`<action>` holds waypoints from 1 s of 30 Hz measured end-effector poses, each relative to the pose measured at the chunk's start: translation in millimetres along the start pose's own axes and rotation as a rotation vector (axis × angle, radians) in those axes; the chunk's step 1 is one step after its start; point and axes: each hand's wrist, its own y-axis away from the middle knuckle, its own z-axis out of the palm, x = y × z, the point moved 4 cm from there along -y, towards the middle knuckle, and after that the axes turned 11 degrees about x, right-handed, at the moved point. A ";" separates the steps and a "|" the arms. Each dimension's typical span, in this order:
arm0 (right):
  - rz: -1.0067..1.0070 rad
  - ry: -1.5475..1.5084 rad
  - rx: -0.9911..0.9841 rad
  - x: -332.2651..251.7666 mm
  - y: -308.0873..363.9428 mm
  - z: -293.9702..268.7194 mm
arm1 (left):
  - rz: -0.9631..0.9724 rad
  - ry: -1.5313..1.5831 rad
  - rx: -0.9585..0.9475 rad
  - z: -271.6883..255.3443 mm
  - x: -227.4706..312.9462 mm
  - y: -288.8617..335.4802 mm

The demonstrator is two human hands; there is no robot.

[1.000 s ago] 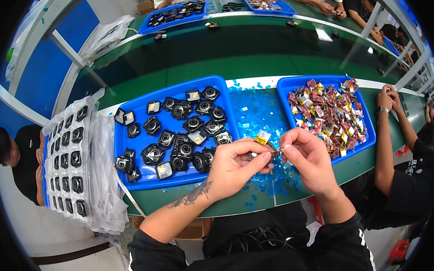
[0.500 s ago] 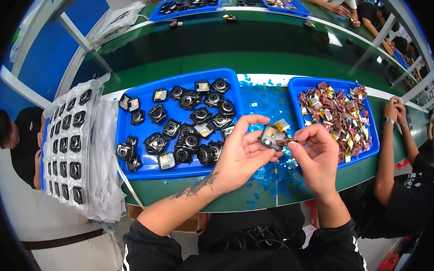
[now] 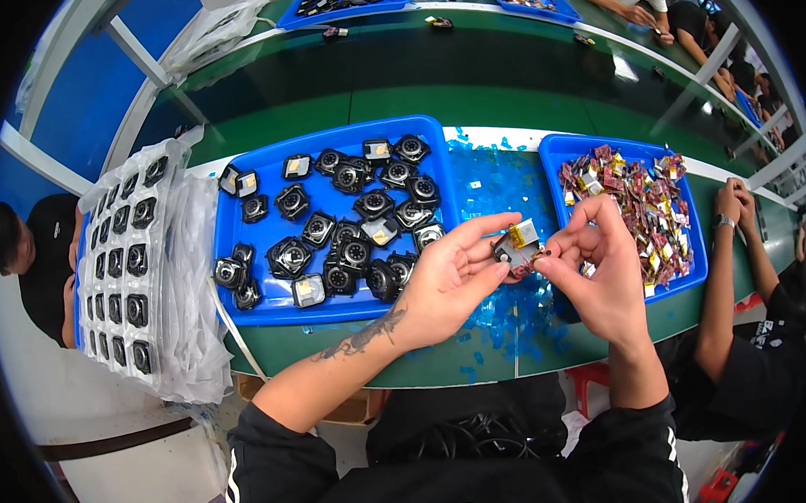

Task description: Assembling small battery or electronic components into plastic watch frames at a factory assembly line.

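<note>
Between my two hands is a small dark smartwatch case [image 3: 504, 254], held by its edge in the fingers and thumb of my left hand [image 3: 451, 290]. A silver and yellow battery [image 3: 523, 232] stands up over the case. A small reddish circuit board [image 3: 522, 269] hangs at the case's right side. My right hand [image 3: 600, 269] pinches the end of this board between thumb and forefinger, its other fingers curled. Fingertips partly hide the join between board and case.
A blue tray [image 3: 328, 318] of black watch cases lies left. Another blue tray [image 3: 701, 264] of red boards with batteries lies right. Blue film scraps [image 3: 495, 193] cover the table between them. Stacked clear blister trays [image 3: 163, 286] stand far left. A co-worker's forearms [image 3: 719, 274] rest at right.
The battery now stands higher over the case, which looks tilted and more covered. My right hand has turned and shifted slightly, its fingers more raised. The whole view has shifted a little.
</note>
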 end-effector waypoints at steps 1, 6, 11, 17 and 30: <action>0.003 -0.002 0.001 -0.4 -0.5 0.3 | 0.038 0.000 -0.003 0.0 1.5 -0.5; -0.105 0.078 0.059 -2.2 -0.3 3.9 | 0.058 0.034 0.001 3.5 1.1 0.7; -0.101 0.080 0.061 -1.1 3.4 5.0 | 0.067 -0.013 0.070 4.1 -1.8 0.7; -0.128 0.126 0.075 1.6 3.8 9.1 | 0.114 -0.024 0.101 6.3 2.6 1.5; -0.204 0.007 -0.104 -2.1 -58.1 27.3 | 0.447 -0.203 0.428 -2.9 15.5 6.8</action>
